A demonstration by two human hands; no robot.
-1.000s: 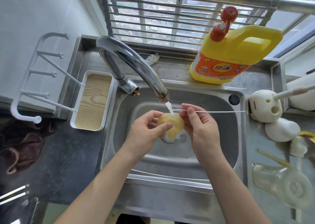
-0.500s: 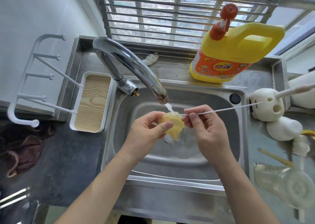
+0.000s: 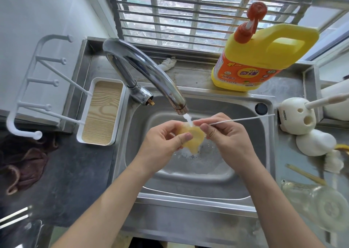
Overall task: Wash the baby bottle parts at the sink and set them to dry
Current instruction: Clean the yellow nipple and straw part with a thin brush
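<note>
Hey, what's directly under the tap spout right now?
A water stream falls onto the yellowish silicone teat, gripped by the left hand; the right hand pinches a thin white brush at it. The sink bottom beneath them is hidden.

- Left hand: fingers curled, thumb pressed on front of soft yellow teat, gripping it.
- Left forearm: bare, enters from lower left, angled up toward centre.
- Right hand: thumb and forefinger pinch thin white rod; other fingers curled; back of hand up.
- Right forearm: bare, enters from lower right.
- Hands level, close together, fingertips facing.
</note>
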